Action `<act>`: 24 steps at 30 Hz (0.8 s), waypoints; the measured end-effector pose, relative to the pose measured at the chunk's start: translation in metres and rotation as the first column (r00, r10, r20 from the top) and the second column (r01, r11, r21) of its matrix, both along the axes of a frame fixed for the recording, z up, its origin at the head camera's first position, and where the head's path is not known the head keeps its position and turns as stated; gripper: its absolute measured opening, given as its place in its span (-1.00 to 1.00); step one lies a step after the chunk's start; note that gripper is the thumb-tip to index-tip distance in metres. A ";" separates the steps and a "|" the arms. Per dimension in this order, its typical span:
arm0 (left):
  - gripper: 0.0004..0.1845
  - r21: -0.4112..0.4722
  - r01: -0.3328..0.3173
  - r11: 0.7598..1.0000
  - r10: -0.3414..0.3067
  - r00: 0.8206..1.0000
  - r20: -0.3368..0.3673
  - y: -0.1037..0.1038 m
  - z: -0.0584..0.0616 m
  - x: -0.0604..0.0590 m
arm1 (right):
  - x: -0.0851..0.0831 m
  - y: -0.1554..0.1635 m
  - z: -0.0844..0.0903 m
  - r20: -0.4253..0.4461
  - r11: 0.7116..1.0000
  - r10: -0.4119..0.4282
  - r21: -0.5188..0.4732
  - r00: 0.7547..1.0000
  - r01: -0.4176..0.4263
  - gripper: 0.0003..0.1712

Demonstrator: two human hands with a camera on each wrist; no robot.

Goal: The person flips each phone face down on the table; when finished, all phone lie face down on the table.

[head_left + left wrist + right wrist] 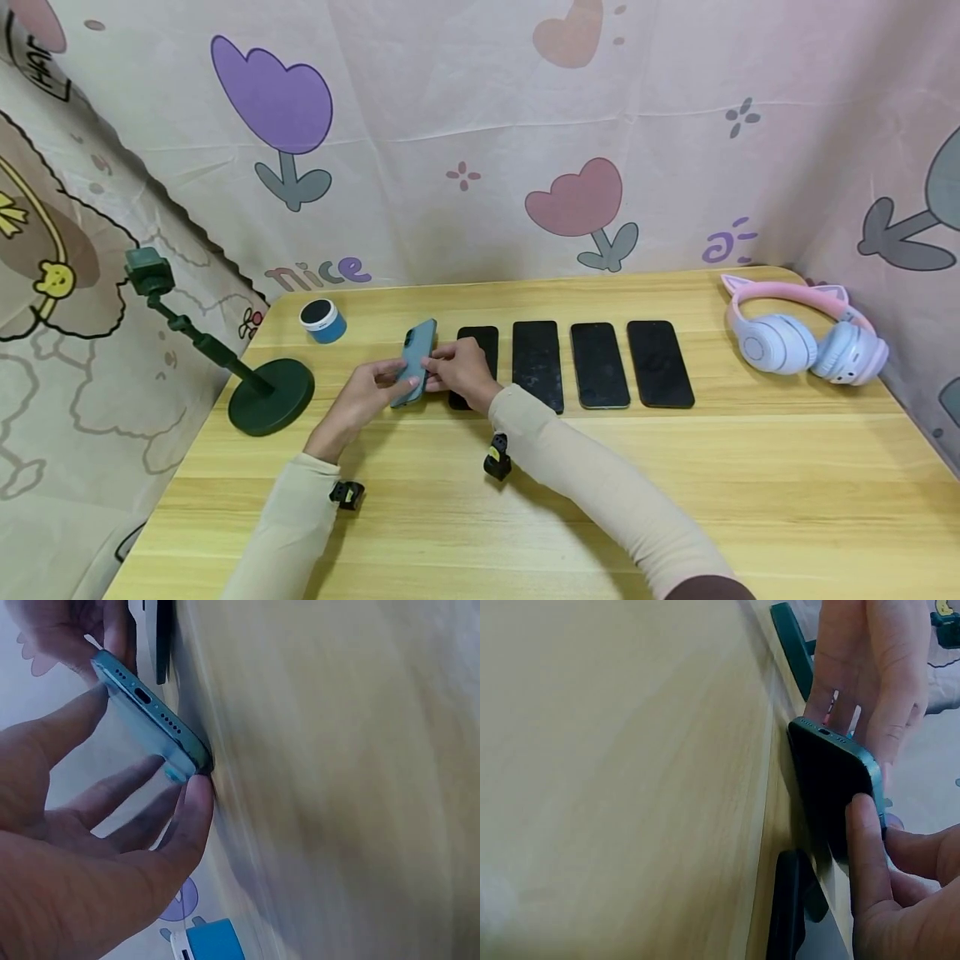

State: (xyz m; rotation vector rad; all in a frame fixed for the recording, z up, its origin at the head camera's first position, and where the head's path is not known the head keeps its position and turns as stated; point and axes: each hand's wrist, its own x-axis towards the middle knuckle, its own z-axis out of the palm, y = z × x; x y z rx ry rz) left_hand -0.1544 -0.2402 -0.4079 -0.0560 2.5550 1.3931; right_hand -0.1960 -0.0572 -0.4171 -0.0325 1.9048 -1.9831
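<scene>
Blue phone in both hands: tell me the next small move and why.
Probably tip the blue phone flat onto the table, at the left end of the row. The left hand and right hand hold it tilted on one long edge beside the nearest black phone, and bare wood lies on its left.

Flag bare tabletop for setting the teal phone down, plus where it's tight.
Free: the broad wooden table front, nearer than the four black phones; also between that row and the pink cat-ear headphones. Tight: far left, where both hands hold the teal-cased phone between blue round speaker and dark green stand.
</scene>
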 end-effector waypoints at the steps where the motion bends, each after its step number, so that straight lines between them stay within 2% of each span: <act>1: -0.32 -0.012 -0.004 1.000 0.004 1.000 0.003 0.001 0.000 0.000 | 0.000 0.000 0.000 -0.004 1.000 0.002 0.017 1.000 -0.002 -0.62; 7: -0.26 -0.085 -0.031 0.996 0.031 0.999 0.009 0.003 0.000 -0.002 | 0.001 0.002 -0.001 -0.048 0.995 0.038 0.097 0.998 -0.033 -0.55; 15: -0.27 -0.134 -0.051 0.990 0.054 0.998 0.020 0.004 -0.004 -0.008 | 0.004 0.005 -0.001 -0.122 0.981 0.096 0.179 0.988 -0.073 -0.54; 17: -0.27 -0.142 -0.054 0.988 0.058 0.998 0.025 0.004 -0.004 -0.009 | 0.004 0.005 -0.001 -0.139 0.972 0.111 0.223 0.984 -0.078 -0.58; 21: -0.25 -0.150 -0.056 0.987 0.061 0.998 0.029 0.003 -0.003 -0.009 | 0.004 0.005 -0.001 -0.172 0.943 0.155 0.320 0.973 -0.094 -0.90; 22: -0.24 -0.151 -0.055 0.987 0.060 0.998 0.030 0.003 -0.003 -0.010 | 0.004 0.005 -0.001 -0.181 0.936 0.167 0.337 0.969 -0.098 -0.93; 24: -0.23 -0.152 -0.055 0.987 0.060 0.998 0.030 0.003 -0.003 -0.010 | 0.004 0.005 0.000 -0.200 0.926 0.189 0.361 0.961 -0.108 -0.85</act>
